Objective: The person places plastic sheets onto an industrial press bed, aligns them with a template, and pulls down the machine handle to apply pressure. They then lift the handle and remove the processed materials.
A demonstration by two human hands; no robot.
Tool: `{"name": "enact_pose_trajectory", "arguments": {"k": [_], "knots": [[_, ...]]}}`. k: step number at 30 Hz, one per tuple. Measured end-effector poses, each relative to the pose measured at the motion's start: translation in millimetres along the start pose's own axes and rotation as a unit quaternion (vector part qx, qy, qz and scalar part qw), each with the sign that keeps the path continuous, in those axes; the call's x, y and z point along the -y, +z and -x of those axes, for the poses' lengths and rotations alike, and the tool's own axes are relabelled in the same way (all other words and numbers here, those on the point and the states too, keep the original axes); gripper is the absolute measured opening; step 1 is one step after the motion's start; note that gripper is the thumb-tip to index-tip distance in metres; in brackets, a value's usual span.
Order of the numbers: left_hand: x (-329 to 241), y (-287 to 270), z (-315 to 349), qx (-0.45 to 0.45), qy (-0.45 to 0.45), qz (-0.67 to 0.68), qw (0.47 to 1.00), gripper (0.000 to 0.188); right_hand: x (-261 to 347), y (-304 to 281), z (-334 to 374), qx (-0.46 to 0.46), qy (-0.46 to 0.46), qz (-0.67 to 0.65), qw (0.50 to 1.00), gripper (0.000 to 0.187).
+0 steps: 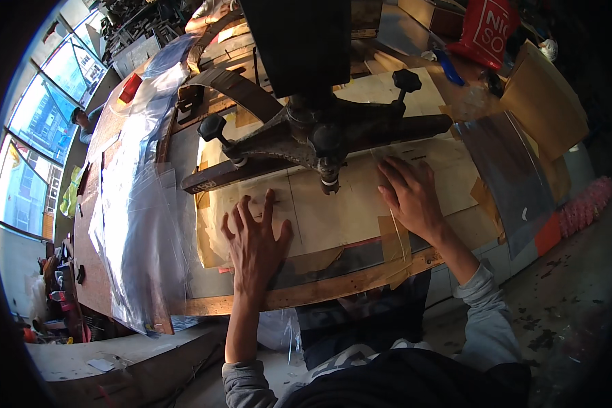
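My left hand (253, 238) lies with its fingers spread on a cream-coloured sheet (326, 228) on the worktable. Farther right, my right hand (415, 200) rests on the same sheet, its fingers apart and slightly bent. Neither hand holds anything that I can see. Just beyond my fingertips a long dark metal bar (401, 132) crosses above the sheet. It hangs under a black machine head (296, 47) with a dark knob (212, 127) at the left and another knob (406, 80) at the right. Brown tape (393, 245) runs over the sheet's near edge beside my right hand.
Clear plastic sheets (132, 224) cover the table's left side. A grey sheet (506, 170) and a cardboard piece (544, 102) lie at the right, with a red bag (486, 34) behind. The table's wooden front edge (306, 292) is close to me. Another person (85, 122) is by the windows.
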State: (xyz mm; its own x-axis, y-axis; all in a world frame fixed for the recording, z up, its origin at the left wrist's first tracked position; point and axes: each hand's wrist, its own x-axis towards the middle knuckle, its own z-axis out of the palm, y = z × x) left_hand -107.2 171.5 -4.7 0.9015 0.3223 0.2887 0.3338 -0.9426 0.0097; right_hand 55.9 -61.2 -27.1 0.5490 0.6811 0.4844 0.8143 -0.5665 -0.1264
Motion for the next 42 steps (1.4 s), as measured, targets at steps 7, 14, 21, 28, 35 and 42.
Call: {"name": "enact_pose_trajectory", "arguments": {"k": [7, 14, 21, 28, 35, 42], "knots": [[5, 1, -2, 0.011, 0.018, 0.047, 0.999, 0.059, 4, 0, 1, 0.013, 0.026, 0.048, 0.998, 0.037], [5, 7, 0, 0.013, 0.032, 0.057, 0.998, 0.066, 3, 1, -2, 0.009, 0.035, 0.063, 0.997, 0.034], [9, 14, -4, -0.004, 0.032, 0.065, 0.997, 0.066, 3, 5, -6, 0.0, 0.036, 0.066, 0.997, 0.031], [7, 10, -4, -0.001, 0.017, 0.057, 0.998, 0.065, -3, 9, -7, 0.002, 0.036, 0.047, 0.998, 0.031], [9, 11, -6, -0.008, 0.021, 0.065, 0.998, 0.063, -2, 14, -14, -0.025, 0.029, 0.044, 0.998, 0.031], [10, 13, -7, -0.01, 0.019, 0.066, 0.998, 0.062, 14, 1, -2, 0.032, 0.074, 0.051, 0.995, 0.037]]}}
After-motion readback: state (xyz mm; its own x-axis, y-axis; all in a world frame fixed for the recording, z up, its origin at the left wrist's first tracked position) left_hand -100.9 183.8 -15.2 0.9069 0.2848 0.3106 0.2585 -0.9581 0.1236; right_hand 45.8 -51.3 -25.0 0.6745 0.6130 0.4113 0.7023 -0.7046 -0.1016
